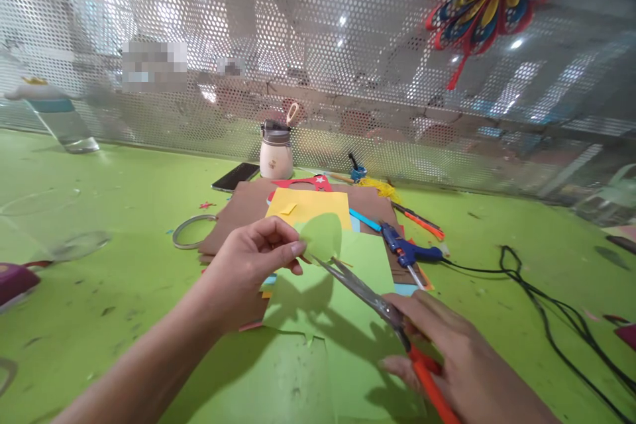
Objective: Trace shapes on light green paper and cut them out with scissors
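Observation:
Between the thumb and fingers of my left hand (263, 255) is a small green paper piece with a rounded, leaf-like outline (324, 233). My right hand (437, 338) grips scissors (368, 295) with orange handles. Their blades are slightly apart, and the tips point at the lower edge of the paper piece, close to my left fingertips. Whether the blades touch the paper I cannot tell. Below both hands lies a light green sheet (370, 258), with a yellow sheet (328, 202) and brown cardboard (243, 212) behind it. Shadows of my hands fall across the green sheet.
A blue glue gun (405, 248) rests right of the papers, its black cord (531, 298) trailing right. Behind stand a bottle (276, 156) and a phone (236, 176). A tape ring (193, 232) lies left. A perforated metal screen (318, 79) borders the green table (149, 212).

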The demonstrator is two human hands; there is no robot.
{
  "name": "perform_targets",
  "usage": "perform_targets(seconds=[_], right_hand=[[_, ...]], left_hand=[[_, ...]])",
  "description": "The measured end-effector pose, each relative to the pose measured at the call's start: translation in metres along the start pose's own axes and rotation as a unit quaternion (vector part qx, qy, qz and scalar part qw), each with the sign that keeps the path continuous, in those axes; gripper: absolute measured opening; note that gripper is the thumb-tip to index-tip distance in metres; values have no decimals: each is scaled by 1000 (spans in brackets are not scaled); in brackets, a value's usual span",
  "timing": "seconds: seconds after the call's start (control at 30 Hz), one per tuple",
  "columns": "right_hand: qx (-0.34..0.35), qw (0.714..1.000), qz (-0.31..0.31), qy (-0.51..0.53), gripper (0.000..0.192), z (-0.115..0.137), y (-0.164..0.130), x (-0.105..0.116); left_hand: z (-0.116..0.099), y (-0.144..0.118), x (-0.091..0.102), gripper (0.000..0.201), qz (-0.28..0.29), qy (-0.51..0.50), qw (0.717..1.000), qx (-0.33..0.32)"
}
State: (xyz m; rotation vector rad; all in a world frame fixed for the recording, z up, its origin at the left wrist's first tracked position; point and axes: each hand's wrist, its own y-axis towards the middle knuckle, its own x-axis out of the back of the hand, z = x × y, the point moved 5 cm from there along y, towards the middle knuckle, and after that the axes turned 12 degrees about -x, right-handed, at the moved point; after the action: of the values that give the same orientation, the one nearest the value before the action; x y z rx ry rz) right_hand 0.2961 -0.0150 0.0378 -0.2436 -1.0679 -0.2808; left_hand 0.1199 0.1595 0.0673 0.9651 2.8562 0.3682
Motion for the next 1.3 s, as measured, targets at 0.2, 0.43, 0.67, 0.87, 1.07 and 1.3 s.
perform_targets(seconds=[0.2,0.43,0.67,0.87,1.07,1.3], right_hand=[[17,999,-1,-30,45,-8,3,-5],[120,985,-99,-74,49,-3,-3,-3],[85,993,-71,-44,45,1,-1,-5],[56,997,-44,-15,47,0,2,-5],[39,999,-13,14,41,2,3,-7],[55,997,-48,17,40,5,1,-4]], left_hand=[[3,0,8,18,-77,-15,997,19],[9,0,7,20,-120,-43,992,20],[4,-6,-3,15,-91,-76,993,24],[3,-4,-4,15,-94,-104,990,27],[2,-3,-4,17,-102,-120,987,30],[0,-6,-5,17,-99,-126,987,25]])
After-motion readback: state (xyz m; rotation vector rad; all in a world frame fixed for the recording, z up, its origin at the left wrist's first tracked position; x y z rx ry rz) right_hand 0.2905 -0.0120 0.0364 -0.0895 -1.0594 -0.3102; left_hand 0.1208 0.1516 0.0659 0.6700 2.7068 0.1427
